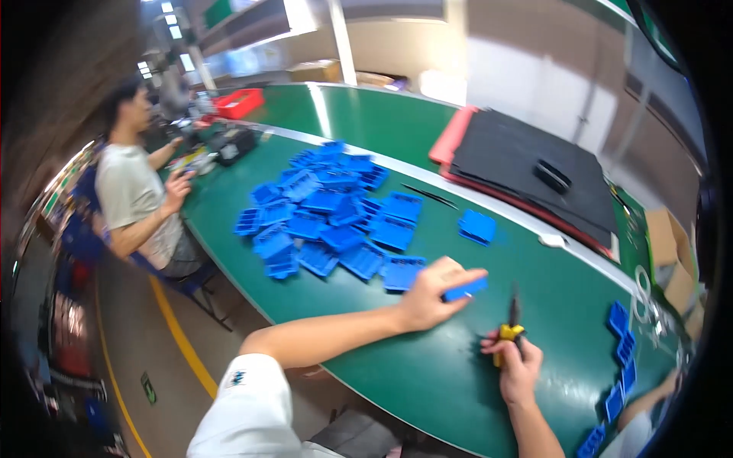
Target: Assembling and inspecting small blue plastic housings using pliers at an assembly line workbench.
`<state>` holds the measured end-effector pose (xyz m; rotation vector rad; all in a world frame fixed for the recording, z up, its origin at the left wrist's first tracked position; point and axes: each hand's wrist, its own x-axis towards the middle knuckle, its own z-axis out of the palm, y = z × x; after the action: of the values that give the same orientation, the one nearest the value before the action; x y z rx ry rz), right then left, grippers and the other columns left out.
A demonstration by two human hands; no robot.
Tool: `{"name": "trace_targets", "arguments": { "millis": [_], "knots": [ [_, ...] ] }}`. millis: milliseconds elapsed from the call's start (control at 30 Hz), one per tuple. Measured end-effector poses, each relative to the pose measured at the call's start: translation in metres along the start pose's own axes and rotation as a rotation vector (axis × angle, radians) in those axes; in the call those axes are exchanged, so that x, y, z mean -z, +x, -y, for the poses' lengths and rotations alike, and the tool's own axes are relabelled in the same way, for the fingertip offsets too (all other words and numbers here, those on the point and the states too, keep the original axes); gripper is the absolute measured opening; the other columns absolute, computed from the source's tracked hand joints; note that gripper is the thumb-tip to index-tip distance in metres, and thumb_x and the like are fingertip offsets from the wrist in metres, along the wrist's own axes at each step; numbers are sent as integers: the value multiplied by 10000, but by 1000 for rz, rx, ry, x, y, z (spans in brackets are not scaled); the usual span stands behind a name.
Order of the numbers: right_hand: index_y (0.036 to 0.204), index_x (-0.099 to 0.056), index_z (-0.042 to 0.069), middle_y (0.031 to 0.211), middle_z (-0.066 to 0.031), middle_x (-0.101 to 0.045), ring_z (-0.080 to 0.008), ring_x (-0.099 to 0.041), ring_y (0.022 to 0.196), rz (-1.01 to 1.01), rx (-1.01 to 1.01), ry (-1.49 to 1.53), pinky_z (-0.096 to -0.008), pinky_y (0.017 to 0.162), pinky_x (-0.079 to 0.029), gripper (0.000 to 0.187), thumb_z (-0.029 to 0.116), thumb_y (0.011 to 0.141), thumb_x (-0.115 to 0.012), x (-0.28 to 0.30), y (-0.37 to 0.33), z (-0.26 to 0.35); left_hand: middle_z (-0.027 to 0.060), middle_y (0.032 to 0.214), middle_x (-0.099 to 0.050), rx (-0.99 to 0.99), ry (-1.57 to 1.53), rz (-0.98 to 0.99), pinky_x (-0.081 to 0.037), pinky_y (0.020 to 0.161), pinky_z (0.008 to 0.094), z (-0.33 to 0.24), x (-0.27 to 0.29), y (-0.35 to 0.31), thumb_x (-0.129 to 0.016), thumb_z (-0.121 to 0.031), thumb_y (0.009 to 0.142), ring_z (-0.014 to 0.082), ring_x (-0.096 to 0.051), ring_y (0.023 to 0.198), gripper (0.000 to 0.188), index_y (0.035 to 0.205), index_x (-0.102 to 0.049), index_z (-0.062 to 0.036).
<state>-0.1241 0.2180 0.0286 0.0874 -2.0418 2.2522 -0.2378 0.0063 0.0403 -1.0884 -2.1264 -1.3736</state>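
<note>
From a white sleeve point(248, 412), reaching left-armed across green table point(420, 366) above yellow-lined floor point(172, 374). Clamping blue piece point(467, 290) in left hand point(429, 296), yellow-handled pliers point(507, 334) in right hand point(519, 369).

White sleeve point(248, 412), dark marking point(238, 377); grey legwear point(355, 437)

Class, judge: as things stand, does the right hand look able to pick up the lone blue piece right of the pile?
Probably not at once: the right hand holds yellow-handled pliers, and the left hand, with another blue piece, is near the direct path to the lone blue piece.
</note>
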Motion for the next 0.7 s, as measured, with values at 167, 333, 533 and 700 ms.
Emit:
{"name": "trace_targets", "arguments": {
  "millis": [167, 333, 533, 700],
  "knots": [
    [862, -671, -61, 1071, -179, -665, -250, -652, 985, 159, -166, 123, -358, 904, -493, 175, 64, 907, -557, -12, -2, 6, 109, 1068, -610, 98, -58, -58, -499, 837, 326, -1, 8, 3, -691, 42, 731, 259, -605, 967, 444, 1162, -666, -64],
    [875, -659, -61, 1064, -175, -647, -251, -652, 978, 222, -90, -43, -351, 887, -501, 132, 31, 894, -567, -6, -7, 12, 174, 1157, -656, 142, -137, -36, -504, 905, 335, -5, 4, 5, -664, 50, 789, 288, -647, 1069, 369, 1153, -647, -8],
    [888, -660, -62, 1070, -173, -647, -252, -652, 980, 179, -2, -82, -362, 872, -511, 120, 26, 886, -579, -14, -10, 11, 158, 1151, -671, 78, -87, -43, -522, 899, 327, -11, 9, 2, -663, 73, 782, 279, -662, 1061, 374, 1147, -642, -5],
    [903, -662, -65, 1086, -175, -648, -255, -653, 988, 185, -6, -90, -364, 872, -516, 117, 23, 884, -586, -14, -9, 10, 171, 1147, -664, -36, -41, -39, -514, 935, 369, -12, 11, 4, -648, 113, 726, 320, -633, 1103, 426, 1138, -645, 5]
  ]
}}
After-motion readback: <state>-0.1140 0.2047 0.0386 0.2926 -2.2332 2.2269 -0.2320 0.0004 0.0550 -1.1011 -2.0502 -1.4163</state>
